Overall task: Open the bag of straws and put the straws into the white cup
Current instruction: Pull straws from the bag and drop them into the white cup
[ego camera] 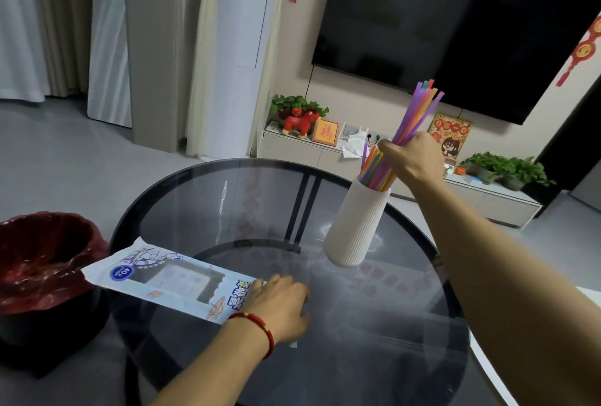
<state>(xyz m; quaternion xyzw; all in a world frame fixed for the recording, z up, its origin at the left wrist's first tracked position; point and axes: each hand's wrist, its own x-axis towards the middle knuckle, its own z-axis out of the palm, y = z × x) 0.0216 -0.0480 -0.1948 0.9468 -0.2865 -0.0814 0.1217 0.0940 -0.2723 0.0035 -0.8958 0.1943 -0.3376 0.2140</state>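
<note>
A tall ribbed white cup stands on the round dark glass table, right of centre. A bundle of coloured straws sticks out of its mouth, lower ends inside the cup. My right hand is closed around the bundle just above the rim. The flat, printed straw bag lies on the table's left side, reaching past the edge. My left hand, with a red bracelet at the wrist, rests palm down on the bag's near end, fingers spread on the glass.
A bin with a dark red liner stands by the table's left edge. Behind the table a low white cabinet carries plants and ornaments under a wall-mounted TV. A white surface edge shows at the lower right.
</note>
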